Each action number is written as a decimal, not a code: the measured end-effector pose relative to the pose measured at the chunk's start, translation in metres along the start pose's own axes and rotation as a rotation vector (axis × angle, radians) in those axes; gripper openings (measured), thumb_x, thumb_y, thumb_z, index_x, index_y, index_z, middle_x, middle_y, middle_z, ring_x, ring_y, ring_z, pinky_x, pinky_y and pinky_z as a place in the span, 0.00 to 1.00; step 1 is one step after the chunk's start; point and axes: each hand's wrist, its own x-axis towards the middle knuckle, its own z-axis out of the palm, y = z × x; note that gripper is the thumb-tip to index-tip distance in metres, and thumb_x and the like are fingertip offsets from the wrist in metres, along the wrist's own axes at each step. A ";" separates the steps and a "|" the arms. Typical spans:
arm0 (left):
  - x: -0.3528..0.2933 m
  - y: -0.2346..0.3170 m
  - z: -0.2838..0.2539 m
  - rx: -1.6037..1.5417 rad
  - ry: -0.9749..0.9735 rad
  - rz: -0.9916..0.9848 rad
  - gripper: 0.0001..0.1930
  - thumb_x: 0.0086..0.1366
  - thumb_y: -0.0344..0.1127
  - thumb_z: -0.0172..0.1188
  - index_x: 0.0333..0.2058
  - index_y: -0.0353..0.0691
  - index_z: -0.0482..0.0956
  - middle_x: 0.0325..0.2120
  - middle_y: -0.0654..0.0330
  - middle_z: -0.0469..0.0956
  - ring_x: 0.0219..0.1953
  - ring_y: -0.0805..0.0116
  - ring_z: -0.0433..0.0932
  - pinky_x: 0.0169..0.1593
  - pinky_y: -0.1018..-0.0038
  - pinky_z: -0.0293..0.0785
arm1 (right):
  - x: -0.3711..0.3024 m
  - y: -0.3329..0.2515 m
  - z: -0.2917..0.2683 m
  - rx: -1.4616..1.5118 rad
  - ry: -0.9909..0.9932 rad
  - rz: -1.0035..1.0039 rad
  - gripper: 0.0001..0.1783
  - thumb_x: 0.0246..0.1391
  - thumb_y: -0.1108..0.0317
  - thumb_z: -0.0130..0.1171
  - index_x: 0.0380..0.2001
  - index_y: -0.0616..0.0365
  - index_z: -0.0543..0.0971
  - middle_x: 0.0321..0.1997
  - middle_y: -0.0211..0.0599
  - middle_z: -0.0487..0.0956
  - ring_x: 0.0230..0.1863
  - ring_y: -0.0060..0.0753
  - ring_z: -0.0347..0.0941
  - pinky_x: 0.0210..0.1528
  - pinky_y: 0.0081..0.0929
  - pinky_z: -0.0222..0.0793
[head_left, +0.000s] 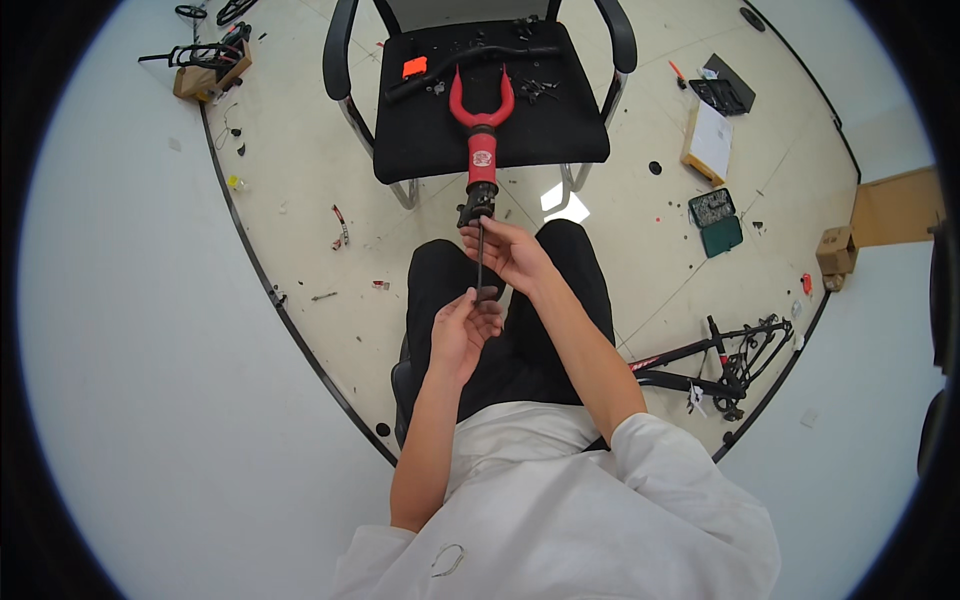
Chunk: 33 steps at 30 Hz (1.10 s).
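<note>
A red two-pronged bicycle fork rests on the black chair seat, its prongs pointing away from me. Its near end carries a black clamp-like part that sticks out past the seat's front edge. From that clamp a thin dark rod runs straight toward me. My left hand pinches the rod's near end between closed fingers. Higher up, my right hand has its fingers closed round the rod's far end, right by the clamp. How the rod meets the clamp is hidden by my right fingers.
The chair also bears a black handlebar, an orange block and small metal parts. A black bicycle frame lies on the floor at right. Farther off are a green tool case, a white-topped box and scattered parts.
</note>
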 end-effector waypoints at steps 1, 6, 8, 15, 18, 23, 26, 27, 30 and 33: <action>-0.002 0.000 0.002 0.009 0.001 -0.003 0.15 0.68 0.39 0.48 0.41 0.30 0.73 0.26 0.57 0.77 0.25 0.72 0.76 0.29 0.79 0.72 | 0.000 0.001 0.000 -0.002 0.026 0.006 0.16 0.56 0.65 0.54 0.42 0.67 0.73 0.43 0.43 0.77 0.44 0.31 0.75 0.47 0.28 0.74; -0.003 0.003 0.010 0.037 0.022 0.041 0.15 0.69 0.40 0.48 0.39 0.30 0.74 0.25 0.58 0.76 0.25 0.72 0.75 0.29 0.80 0.70 | 0.006 0.003 0.008 -0.007 0.100 0.002 0.15 0.55 0.67 0.56 0.42 0.66 0.73 0.40 0.40 0.77 0.41 0.28 0.75 0.45 0.27 0.75; 0.002 0.000 0.005 0.160 0.014 0.105 0.15 0.69 0.40 0.48 0.39 0.32 0.74 0.25 0.60 0.76 0.24 0.73 0.74 0.27 0.80 0.68 | 0.007 0.003 0.010 -0.001 0.095 -0.018 0.16 0.54 0.67 0.57 0.42 0.66 0.73 0.39 0.39 0.77 0.40 0.29 0.75 0.45 0.27 0.75; 0.005 -0.007 0.001 0.109 -0.024 0.109 0.15 0.69 0.41 0.47 0.37 0.33 0.74 0.27 0.60 0.76 0.24 0.74 0.72 0.27 0.80 0.67 | -0.003 0.000 0.007 0.096 -0.024 0.042 0.22 0.59 0.60 0.47 0.48 0.69 0.69 0.48 0.49 0.75 0.47 0.37 0.74 0.53 0.34 0.70; 0.005 -0.006 0.002 -0.006 -0.064 0.045 0.16 0.69 0.42 0.46 0.40 0.33 0.73 0.30 0.58 0.77 0.26 0.73 0.74 0.28 0.80 0.68 | -0.002 0.003 0.006 0.109 -0.060 0.020 0.21 0.59 0.62 0.49 0.49 0.69 0.69 0.48 0.49 0.75 0.47 0.37 0.74 0.53 0.34 0.70; 0.008 -0.005 -0.004 -0.325 -0.144 -0.143 0.17 0.70 0.43 0.44 0.45 0.34 0.71 0.37 0.54 0.79 0.31 0.69 0.78 0.31 0.79 0.71 | -0.002 0.006 0.004 0.123 0.024 0.024 0.18 0.56 0.66 0.54 0.47 0.66 0.71 0.46 0.45 0.77 0.46 0.34 0.75 0.51 0.31 0.72; 0.006 -0.008 0.002 -0.168 -0.065 -0.103 0.17 0.69 0.42 0.44 0.44 0.35 0.72 0.38 0.54 0.78 0.32 0.67 0.78 0.33 0.78 0.72 | 0.004 0.006 0.003 0.120 0.066 0.022 0.16 0.54 0.67 0.57 0.44 0.65 0.73 0.43 0.42 0.78 0.43 0.29 0.76 0.47 0.27 0.74; 0.003 -0.008 0.006 -0.106 -0.030 -0.067 0.17 0.69 0.42 0.44 0.44 0.34 0.72 0.36 0.54 0.79 0.32 0.67 0.78 0.34 0.77 0.73 | 0.005 0.007 0.005 0.121 0.080 0.023 0.16 0.53 0.68 0.58 0.43 0.65 0.73 0.41 0.41 0.78 0.42 0.28 0.76 0.46 0.26 0.75; 0.001 -0.011 0.003 0.053 0.040 0.046 0.18 0.70 0.43 0.43 0.43 0.33 0.71 0.35 0.52 0.78 0.32 0.66 0.78 0.34 0.75 0.73 | 0.006 0.008 0.009 0.097 0.117 0.011 0.14 0.53 0.68 0.59 0.41 0.65 0.74 0.37 0.37 0.78 0.38 0.24 0.77 0.43 0.23 0.76; 0.001 -0.005 0.003 -0.028 0.000 0.088 0.19 0.70 0.45 0.42 0.43 0.31 0.70 0.33 0.51 0.78 0.31 0.65 0.78 0.33 0.74 0.74 | 0.011 0.007 0.012 0.099 0.159 0.005 0.13 0.53 0.68 0.58 0.39 0.65 0.74 0.35 0.34 0.78 0.37 0.23 0.76 0.41 0.22 0.76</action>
